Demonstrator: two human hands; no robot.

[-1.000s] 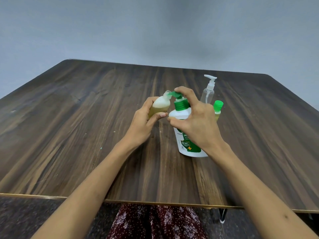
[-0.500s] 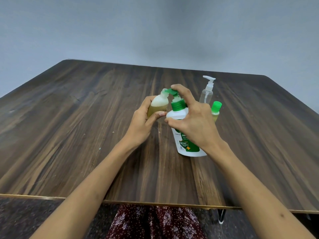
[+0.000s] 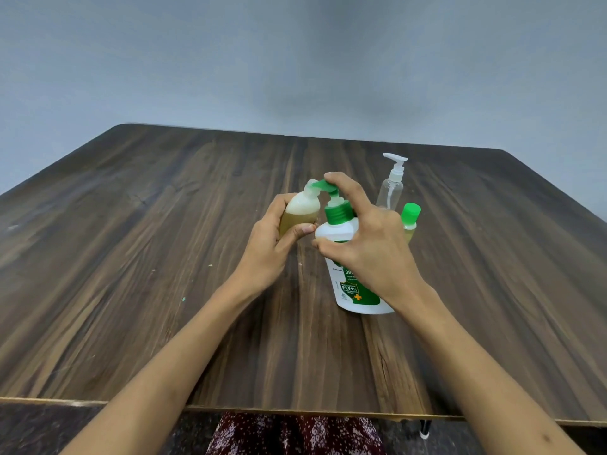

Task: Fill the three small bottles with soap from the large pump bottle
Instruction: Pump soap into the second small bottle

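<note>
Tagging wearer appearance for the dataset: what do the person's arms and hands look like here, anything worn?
Both forearms are bare from the bottom edge of the frame up, with no sleeves in view. The left hand and right hand wear no gloves, and no rings, watch or bands show. Nails look short and unpainted. Below the table edge, a dark red garment with a small pale floral print covers the lap.

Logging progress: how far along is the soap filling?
Looks done: the small green-capped bottle, capped, with yellowish soap inside. In hand: the left hand holds a small uncapped bottle, yellowish liquid below and pale foam near its neck, at the green spout of the large white pump bottle; the right hand is on the pump. Left: the clear pump-top bottle looks empty.
</note>
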